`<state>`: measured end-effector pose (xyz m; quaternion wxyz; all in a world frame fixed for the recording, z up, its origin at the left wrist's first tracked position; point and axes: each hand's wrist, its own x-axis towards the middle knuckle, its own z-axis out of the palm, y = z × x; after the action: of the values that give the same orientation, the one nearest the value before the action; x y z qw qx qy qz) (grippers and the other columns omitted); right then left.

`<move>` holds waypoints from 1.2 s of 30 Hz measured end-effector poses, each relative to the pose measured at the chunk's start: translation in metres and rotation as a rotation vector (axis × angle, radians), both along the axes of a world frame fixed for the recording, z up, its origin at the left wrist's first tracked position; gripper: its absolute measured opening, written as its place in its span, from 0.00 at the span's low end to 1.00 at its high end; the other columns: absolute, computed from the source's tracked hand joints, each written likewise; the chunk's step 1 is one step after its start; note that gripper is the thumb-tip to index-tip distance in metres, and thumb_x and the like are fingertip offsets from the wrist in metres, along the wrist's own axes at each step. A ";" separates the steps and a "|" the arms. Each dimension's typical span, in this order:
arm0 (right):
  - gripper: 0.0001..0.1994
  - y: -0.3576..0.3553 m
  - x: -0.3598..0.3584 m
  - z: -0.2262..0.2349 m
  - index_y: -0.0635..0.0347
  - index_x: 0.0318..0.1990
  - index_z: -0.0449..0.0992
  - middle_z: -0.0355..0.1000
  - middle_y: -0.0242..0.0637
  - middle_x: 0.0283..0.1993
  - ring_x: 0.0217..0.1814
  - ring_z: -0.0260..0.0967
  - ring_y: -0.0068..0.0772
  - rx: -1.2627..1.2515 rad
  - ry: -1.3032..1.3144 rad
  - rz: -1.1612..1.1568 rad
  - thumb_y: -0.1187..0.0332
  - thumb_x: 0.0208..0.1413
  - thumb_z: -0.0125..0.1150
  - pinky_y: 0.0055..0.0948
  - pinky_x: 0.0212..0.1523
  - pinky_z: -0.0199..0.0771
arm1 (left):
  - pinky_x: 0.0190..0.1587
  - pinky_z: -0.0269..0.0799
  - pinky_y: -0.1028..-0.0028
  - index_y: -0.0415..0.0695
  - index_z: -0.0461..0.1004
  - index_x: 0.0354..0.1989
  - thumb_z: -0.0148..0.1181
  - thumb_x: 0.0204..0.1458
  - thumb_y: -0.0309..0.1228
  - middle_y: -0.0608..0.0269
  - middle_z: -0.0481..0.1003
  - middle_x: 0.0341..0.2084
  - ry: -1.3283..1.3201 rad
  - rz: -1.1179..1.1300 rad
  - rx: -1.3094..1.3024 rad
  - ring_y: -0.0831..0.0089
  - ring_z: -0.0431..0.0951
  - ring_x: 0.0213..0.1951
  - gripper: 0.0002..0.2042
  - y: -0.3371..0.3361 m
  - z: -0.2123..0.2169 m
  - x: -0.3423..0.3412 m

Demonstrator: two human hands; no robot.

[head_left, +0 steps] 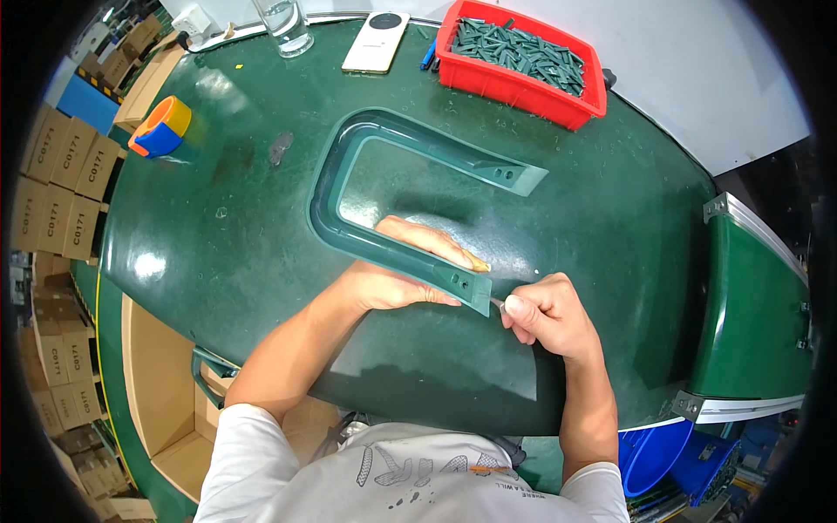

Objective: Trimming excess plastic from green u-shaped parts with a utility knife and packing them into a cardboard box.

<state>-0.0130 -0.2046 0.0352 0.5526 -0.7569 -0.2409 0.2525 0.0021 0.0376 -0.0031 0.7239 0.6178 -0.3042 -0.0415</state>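
Observation:
A dark green U-shaped plastic channel (327,196) is tilted above the table, its two arms pointing right. My left hand (382,286) grips the nearer arm, with fingers on the far side and the thumb along the near edge. At that arm's flat end, beside two small holes, is my right hand (551,318), closed in a pinch. A thin sliver shows between its fingertips and the channel's end; its kind is too small to make out. The farther arm also ends in a flat tab with two holes.
A red bin (506,94) full of small dark green pieces (519,54) stands at the back. Beside it lie a pale phone (376,44) and a glass of water (286,30). A tape roll (162,128) sits far left; an open carton (161,375) stands below the table's left edge.

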 end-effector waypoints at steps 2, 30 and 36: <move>0.24 0.000 0.001 0.000 0.60 0.16 0.70 0.60 0.28 0.08 0.10 0.58 0.19 0.012 -0.018 0.029 0.54 0.60 0.51 0.23 0.13 0.58 | 0.40 0.76 0.70 0.39 0.79 0.35 0.74 0.31 0.27 0.53 0.79 0.34 -0.015 0.004 0.003 0.65 0.80 0.38 0.19 0.000 0.000 0.000; 0.09 0.014 0.000 -0.015 0.67 0.31 0.78 0.72 0.38 0.23 0.22 0.69 0.30 0.053 -0.830 -0.515 0.74 0.41 0.69 0.24 0.24 0.67 | 0.38 0.72 0.75 0.35 0.77 0.37 0.74 0.34 0.26 0.58 0.77 0.31 0.297 0.214 -0.062 0.74 0.76 0.34 0.19 -0.001 -0.006 -0.009; 0.09 0.014 0.001 -0.015 0.67 0.31 0.78 0.72 0.37 0.22 0.21 0.69 0.29 0.037 -0.854 -0.508 0.73 0.41 0.69 0.24 0.23 0.66 | 0.38 0.72 0.75 0.35 0.77 0.37 0.74 0.35 0.27 0.58 0.77 0.31 0.304 0.219 -0.065 0.74 0.76 0.34 0.19 0.000 -0.008 -0.010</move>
<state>-0.0124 -0.1901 0.0203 0.4621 -0.8174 -0.2584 -0.2270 -0.0079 0.0375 -0.0109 0.7814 0.6100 -0.1234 -0.0452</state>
